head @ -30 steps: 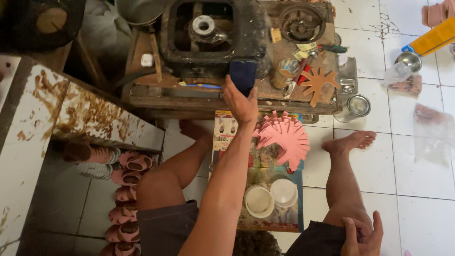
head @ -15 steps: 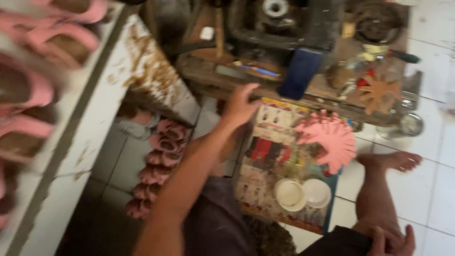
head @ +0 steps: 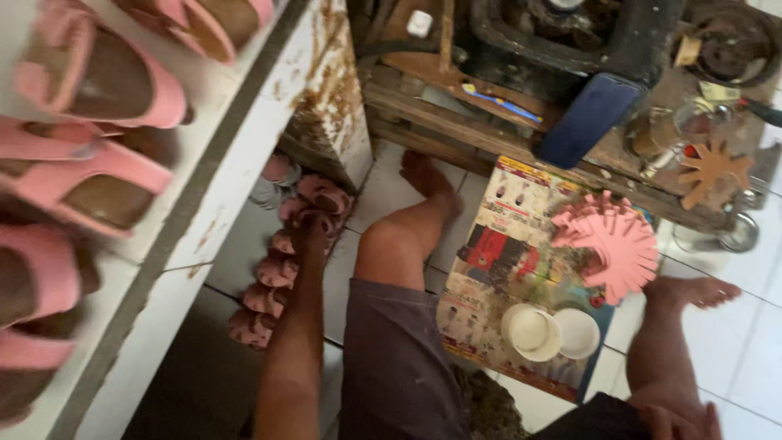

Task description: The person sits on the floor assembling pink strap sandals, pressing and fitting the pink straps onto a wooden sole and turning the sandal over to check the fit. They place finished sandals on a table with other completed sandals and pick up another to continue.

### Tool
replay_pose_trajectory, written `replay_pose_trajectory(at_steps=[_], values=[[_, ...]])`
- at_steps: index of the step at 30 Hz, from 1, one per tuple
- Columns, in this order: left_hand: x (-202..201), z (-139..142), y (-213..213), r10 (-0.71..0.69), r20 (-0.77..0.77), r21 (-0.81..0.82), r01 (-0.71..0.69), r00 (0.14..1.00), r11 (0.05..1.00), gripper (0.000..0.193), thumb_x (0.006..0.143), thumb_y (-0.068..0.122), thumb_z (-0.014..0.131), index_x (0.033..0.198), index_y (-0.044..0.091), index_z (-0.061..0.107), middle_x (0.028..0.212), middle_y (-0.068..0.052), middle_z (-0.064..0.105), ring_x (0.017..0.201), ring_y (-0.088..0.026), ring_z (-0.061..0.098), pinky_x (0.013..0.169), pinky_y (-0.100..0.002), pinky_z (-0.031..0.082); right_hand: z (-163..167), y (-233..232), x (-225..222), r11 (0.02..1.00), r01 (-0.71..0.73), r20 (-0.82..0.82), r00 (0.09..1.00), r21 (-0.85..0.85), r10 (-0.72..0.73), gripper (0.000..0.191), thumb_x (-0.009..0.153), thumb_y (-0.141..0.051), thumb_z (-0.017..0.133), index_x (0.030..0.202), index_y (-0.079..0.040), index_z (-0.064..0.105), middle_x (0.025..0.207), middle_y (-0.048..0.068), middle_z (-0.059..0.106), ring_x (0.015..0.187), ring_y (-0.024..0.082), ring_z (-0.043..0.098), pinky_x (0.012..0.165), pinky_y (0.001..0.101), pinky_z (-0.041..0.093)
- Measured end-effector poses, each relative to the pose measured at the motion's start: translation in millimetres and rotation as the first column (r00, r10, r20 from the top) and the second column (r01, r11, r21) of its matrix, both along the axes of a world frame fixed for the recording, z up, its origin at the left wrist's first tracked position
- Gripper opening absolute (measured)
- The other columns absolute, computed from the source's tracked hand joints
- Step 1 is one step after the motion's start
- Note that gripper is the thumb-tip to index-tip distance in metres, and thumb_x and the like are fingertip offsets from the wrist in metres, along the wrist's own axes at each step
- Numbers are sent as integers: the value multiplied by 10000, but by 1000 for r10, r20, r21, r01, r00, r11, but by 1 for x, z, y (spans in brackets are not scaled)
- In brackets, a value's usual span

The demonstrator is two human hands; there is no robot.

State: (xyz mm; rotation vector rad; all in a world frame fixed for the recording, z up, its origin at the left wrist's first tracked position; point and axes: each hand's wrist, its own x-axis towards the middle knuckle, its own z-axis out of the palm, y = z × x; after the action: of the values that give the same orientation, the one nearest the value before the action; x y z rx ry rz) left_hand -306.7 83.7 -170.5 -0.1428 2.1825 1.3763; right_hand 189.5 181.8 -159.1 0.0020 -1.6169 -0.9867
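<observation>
- Blur softens the whole left side of the head view, so the pink sandals on the white shelf [head: 220, 187] read only as smeared shapes; the top one [head: 98, 73] is the clearest.
- Left hand [head: 311, 222] reaches down under the shelf edge to a row of pink sandal uppers [head: 273, 273] on the floor; its fingers are dark and blurred against the pile, so whether they are closed on a piece or only touching cannot be told.
- Right hand [head: 676, 422] is cut off by the bottom edge, resting by the right knee (only the knuckles show), and its grip cannot be told either.
- The row of uppers runs lengthwise from near the shelf's stained corner [head: 330, 114] back toward the person, stacked one against the next, with its far end at the hand.
- Left leg [head: 407, 236] lies just beside the row, foot pointing at the wooden pallet [head: 456, 122].
- Between the legs lies a printed cardboard sheet [head: 497, 269] carrying two white lids [head: 550, 332] and a pink toothed disc [head: 607, 244].
- A dark blue phone [head: 588, 118] leans on the pallet's front edge, with an orange toothed disc [head: 711, 169] to its right.
</observation>
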Motion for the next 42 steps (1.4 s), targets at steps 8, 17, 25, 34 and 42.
replay_pose_trajectory(at_steps=[8,17,25,34,42], values=[[32,-36,-17,132,236,376,-216,963,901,487,1075,381,565,1440,66,500,1222,-100,602,1010,-214,614,904,-366,513,2,-108,11,-652,-67,157,947,-755,-280,480,966,-115,655,1430,-18,579,1140,168,709,1017,253,681,916,331,525],[42,-15,-84,-363,94,792,151,927,591,711,1157,572,549,1621,72,346,1368,-95,495,1134,-223,535,1019,-397,462,-2,-62,-21,-231,492,471,871,-839,143,648,806,-416,795,1383,-177,624,1568,254,326,1418,499,342,1125,562,331],[106,48,-64,-554,-51,799,367,831,477,968,992,708,591,1683,98,296,1465,-110,535,1218,-279,607,1051,-477,530,6,-51,-11,-23,508,499,854,-861,148,531,860,-442,781,1290,-147,680,1539,206,442,1456,413,388,1210,602,292],[192,85,-65,-722,200,933,96,662,346,892,977,599,652,1598,32,355,1478,-171,522,1253,-378,620,994,-559,561,19,-51,-17,28,538,535,831,-843,155,514,815,-396,796,1227,-101,711,1488,239,468,1389,443,414,1148,634,280],[243,118,-63,-659,-332,788,583,675,200,475,1038,266,762,1335,40,468,1330,-116,541,1198,-276,609,1190,-523,426,14,-57,11,-16,421,412,894,-907,174,276,868,-303,800,869,-38,722,1406,212,546,1376,424,474,1160,567,381]])
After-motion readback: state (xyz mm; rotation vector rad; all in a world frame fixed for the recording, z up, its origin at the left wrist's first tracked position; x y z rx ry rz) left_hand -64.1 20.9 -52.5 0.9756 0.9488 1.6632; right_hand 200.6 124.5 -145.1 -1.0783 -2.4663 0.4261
